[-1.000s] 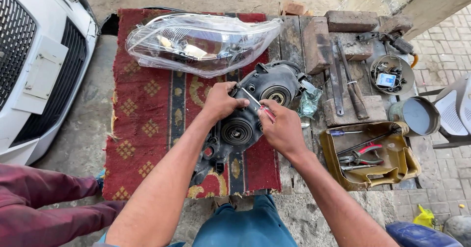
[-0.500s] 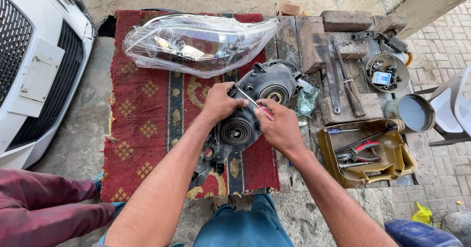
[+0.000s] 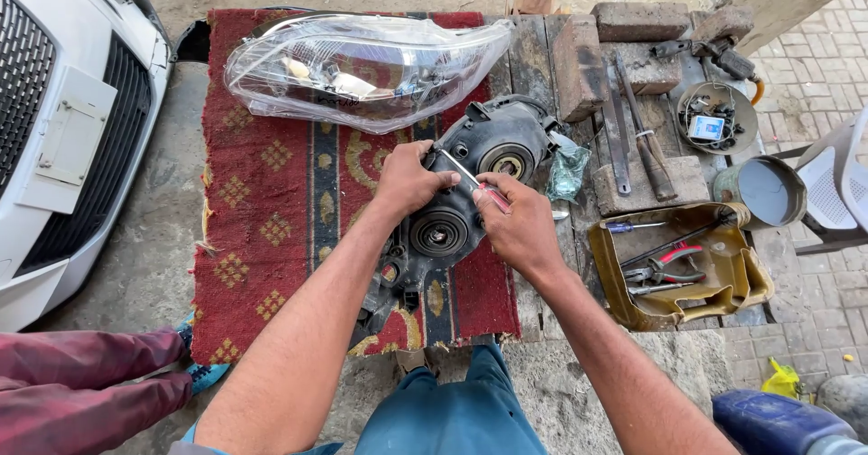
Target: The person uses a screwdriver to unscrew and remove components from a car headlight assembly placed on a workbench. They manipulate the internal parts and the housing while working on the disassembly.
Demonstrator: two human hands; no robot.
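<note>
- Black headlight lies on the red rug.
- Left hand grips the headlight's top.
- Right hand holds a screwdriver against it.

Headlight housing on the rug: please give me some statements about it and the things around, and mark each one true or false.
1. The right hand holds a screwdriver against the black housing. True.
2. The left hand rests on the tool tray. False: it grips the housing; the yellow tray lies apart, to the right.
3. The clear lens lies on the red rug, beyond the housing. True.
4. The tray is empty. False: it holds pliers and other tools.
</note>
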